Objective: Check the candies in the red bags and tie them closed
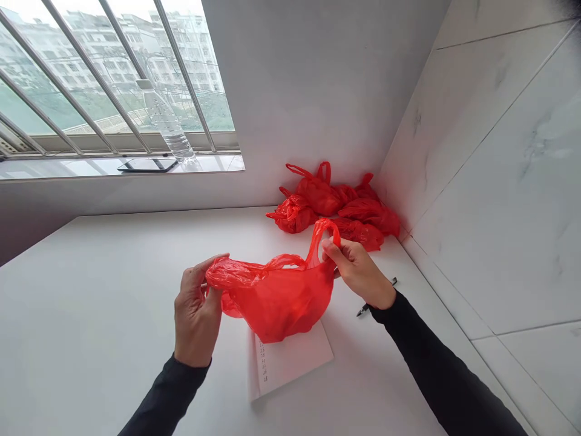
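Observation:
A red plastic bag (285, 300) hangs between my two hands, above a notebook (299, 357) with handwritten numbers down its left side. My left hand (197, 309) grips the bunched left end of the bag, thumb below and fingers above. Near the bag's upper right, my right hand (358, 266) pinches one of its loop handles. The bag sags in the middle, and whatever may be inside it is hidden. A pen (363, 310) lies on the white table (136, 303), partly covered by my right wrist.
Several more red plastic bags (318, 194) are heaped in the far right corner, against the wall. On the windowsill stand a clear water bottle (170, 124) and a flat dark device (147, 165), in front of the window bars. A marble-patterned wall (508, 181) bounds the table's right side.

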